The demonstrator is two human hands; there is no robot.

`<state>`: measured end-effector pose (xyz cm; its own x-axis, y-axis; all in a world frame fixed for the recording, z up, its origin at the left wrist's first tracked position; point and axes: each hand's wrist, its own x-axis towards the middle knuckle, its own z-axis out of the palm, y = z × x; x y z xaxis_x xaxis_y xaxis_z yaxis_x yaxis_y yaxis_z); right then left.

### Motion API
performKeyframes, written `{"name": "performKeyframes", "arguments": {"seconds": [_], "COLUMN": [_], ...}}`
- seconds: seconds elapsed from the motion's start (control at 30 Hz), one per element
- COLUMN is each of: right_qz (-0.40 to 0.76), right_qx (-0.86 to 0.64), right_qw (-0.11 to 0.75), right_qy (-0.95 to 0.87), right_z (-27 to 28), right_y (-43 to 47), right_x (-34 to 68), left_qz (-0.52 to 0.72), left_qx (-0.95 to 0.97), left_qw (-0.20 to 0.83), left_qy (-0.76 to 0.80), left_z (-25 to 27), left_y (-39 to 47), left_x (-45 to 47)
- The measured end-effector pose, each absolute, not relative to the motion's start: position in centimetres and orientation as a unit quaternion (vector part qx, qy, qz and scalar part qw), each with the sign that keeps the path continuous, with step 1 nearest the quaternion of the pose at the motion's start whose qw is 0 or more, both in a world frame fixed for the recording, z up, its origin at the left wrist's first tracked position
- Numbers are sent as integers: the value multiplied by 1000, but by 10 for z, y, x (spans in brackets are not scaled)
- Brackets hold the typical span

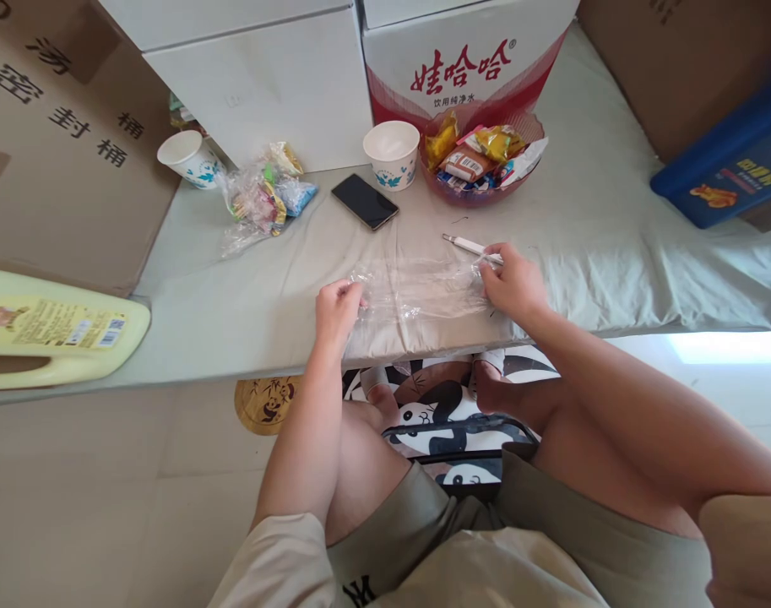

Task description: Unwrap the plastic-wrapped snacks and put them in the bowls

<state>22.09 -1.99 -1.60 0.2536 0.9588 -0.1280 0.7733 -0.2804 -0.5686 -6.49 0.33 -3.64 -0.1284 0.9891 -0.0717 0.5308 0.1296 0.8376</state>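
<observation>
While a clear, crinkled sheet of thin plastic film (pixel 416 287) lies stretched along the near edge of the grey-green cloth-covered desk (pixel 246 325), midway between its left and right ends, the person's left hand (pixel 339 314) and right hand (pixel 515 283) each have a narrow grip on one end of it. I'd judge the step in hand to be spreading the film out; the next move calls for light, even tension, since such thin stuff could crumple or cling. The left forearm rises nearly straight over the near edge, fingers curled inward; the right slants in from the right, fingertips reaching over the tail of a slim white pen-shaped tool (pixel 466 244). Whether they also pinch that, I cannot tell.
</observation>
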Motion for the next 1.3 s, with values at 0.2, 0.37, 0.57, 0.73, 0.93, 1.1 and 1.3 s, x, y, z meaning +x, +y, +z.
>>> {"name": "performKeyframes", "arguments": {"seconds": [0.2,0.37,0.57,0.73,0.93,1.1,1.3], "right_qz": [206,152,59,97,218,268,405], "right_qx": [-780,-777,-696,-650,-553,-588,-528], "right_qw": [158,103,133,46,8,152,197], "right_qy": [-570,-602,-703,-753,-804,-748,-720], "right_z": [-14,-15,-20,-18,-4,-2,-19], "right_y": [-20,-25,-30,-45,-62,-45,-31], "right_x": [221,220,222,223,228,224,217], "left_qz": [366,317,354,321,324,334,349], "left_qx": [518,571,618,682,692,656,584], "left_qw": [299,194,122,184,322,464,599], "left_qy": [713,732,691,631,558,493,422], "left_z": [-36,-37,-51,-55,-46,-37,-29], "left_y": [16,23,32,32,27,21,21], "left_x": [-62,-61,-61,-57,-46,-25,-14]}}
